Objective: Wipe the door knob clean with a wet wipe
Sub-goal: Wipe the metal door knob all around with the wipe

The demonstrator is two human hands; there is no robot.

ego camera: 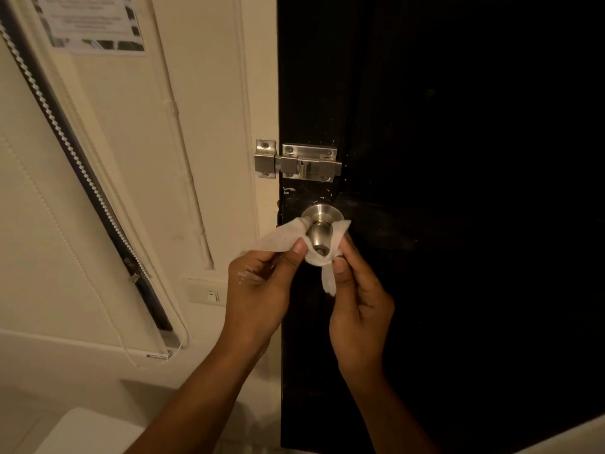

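Note:
A brushed-metal door knob [320,233] sticks out from the dark door [458,191] near its left edge. A white wet wipe [281,235] is looped under and around the knob, its two ends coming up on either side. My left hand [262,283] pinches the left end of the wet wipe, thumb close to the knob. My right hand [357,290] pinches the right end, with a loose tail hanging below my thumb. The top of the knob and its round base plate show above the wipe.
A metal slide bolt [296,163] spans the door and the cream frame just above the knob. On the wall to the left hang a window blind [82,178] with a bead chain, a posted notice [91,21] and a light switch [212,295].

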